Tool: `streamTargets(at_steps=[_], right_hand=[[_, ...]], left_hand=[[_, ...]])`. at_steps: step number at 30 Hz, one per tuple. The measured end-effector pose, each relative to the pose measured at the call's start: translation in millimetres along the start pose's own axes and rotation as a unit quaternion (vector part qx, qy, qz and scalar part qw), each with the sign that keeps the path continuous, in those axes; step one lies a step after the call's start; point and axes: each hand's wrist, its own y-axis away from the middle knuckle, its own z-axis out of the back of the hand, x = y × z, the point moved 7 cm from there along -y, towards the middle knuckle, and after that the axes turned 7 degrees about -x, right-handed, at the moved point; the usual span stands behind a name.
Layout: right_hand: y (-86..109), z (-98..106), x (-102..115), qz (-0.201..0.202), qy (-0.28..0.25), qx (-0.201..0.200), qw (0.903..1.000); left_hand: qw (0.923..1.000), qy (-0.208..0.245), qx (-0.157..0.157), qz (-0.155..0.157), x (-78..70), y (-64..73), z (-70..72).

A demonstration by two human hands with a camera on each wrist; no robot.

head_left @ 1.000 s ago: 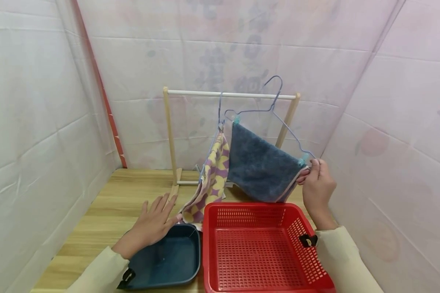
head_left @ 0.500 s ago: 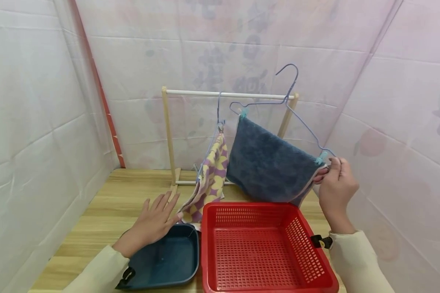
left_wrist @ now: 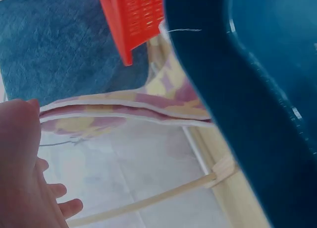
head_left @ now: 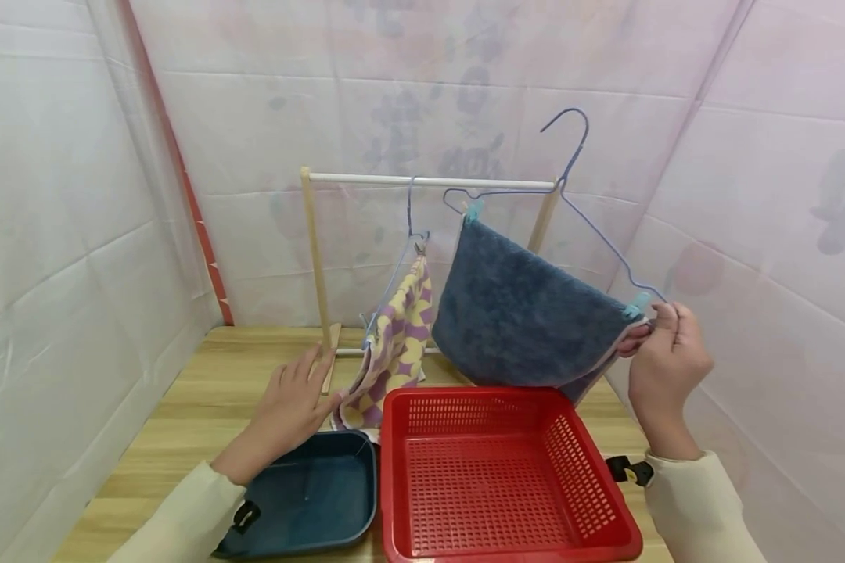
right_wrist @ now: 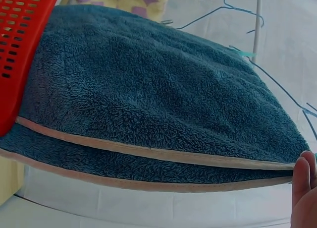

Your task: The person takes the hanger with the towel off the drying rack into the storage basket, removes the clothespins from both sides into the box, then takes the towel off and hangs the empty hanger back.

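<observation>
My right hand [head_left: 669,367] pinches the lower right end of a blue wire hanger [head_left: 602,234] and the corner of the dark blue towel [head_left: 521,313] clipped to it. Teal clips [head_left: 637,305] fix the towel's top edge, and the hanger tilts with its hook raised above the rack's bar. In the right wrist view the folded towel [right_wrist: 148,89] shows two pale hems. My left hand [head_left: 292,403] has its fingers spread beside a yellow and purple patterned towel [head_left: 401,336], thumb at its edge. That towel hangs from another hanger [head_left: 410,207] on the bar.
A wooden rack [head_left: 314,258] with a white top bar [head_left: 373,180] stands at the back. In front are a red perforated basket [head_left: 389,485] and, left of it, a dark blue bin [head_left: 369,500]. White sheets [head_left: 49,234] enclose the wooden table [head_left: 155,438].
My right hand has moved right, drawing the hanger and blue towel rightward, and the hook has risen. The left hand stays near the patterned towel, barely shifted. The view has turned slightly.
</observation>
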Motion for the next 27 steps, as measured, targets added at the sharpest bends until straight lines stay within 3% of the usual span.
streamTargets(at_steps=[7, 12, 19, 27], right_hand=[[-3.4, 9, 8, 0.014, -0.015, -0.010, 0.9997], [-6.2, 15, 14, 0.022, -0.026, -0.017, 0.9993], [-7.3, 27, 17, 0.026, -0.022, -0.019, 0.9992], [-0.6, 35, 11, 0.048, -0.015, -0.017, 0.9986]], left_hand=[[0.9992, 0.005, -0.038, -0.010, -7.8, -14.8, 15.0], [0.9987, 0.013, -0.048, -0.012, -14.2, -23.3, 20.0], [0.9989, 0.022, -0.042, -0.004, -21.5, -32.8, 23.9], [0.9987, 0.037, -0.033, 0.004, -22.9, -34.1, 22.2]])
